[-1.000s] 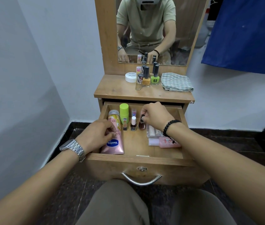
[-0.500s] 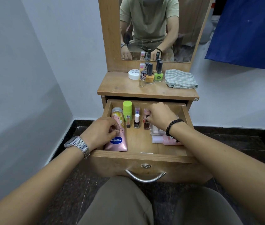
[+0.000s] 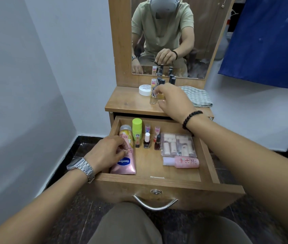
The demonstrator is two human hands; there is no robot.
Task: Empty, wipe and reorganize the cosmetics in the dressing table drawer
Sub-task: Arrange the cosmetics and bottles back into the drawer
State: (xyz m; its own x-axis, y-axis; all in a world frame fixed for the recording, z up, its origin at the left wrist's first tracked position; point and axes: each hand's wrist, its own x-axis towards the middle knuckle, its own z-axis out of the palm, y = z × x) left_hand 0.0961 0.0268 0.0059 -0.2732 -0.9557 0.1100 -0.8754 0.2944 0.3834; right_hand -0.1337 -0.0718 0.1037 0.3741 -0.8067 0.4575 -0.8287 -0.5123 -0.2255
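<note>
1. The open wooden drawer (image 3: 208, 166) of the dressing table holds a pink Vaseline tube (image 3: 126, 160) at its left side, a lime-green capped stick (image 3: 137, 128), a white-capped dark nail polish bottle (image 3: 146, 140), a black-capped dark red nail polish bottle (image 3: 157, 142), a clear plastic packet of beige items (image 3: 178, 144) and a small pink bottle lying on its side (image 3: 183, 162);
2. The left hand (image 3: 107, 153), a metal watch at its wrist, rests on the pink tube, fingers curled over it;
3. The right hand (image 3: 172, 100), a black bead bracelet at its wrist, reaches over the wooden tabletop (image 3: 125, 103), fingers curled at a small bottle with yellow contents (image 3: 161, 95), beside a clear glass bottle (image 3: 153, 95);
4. A round white jar (image 3: 144, 89) and a folded green checked cloth (image 3: 199, 97) lie on the tabletop; the mirror (image 3: 201, 32) reflects the person.
</note>
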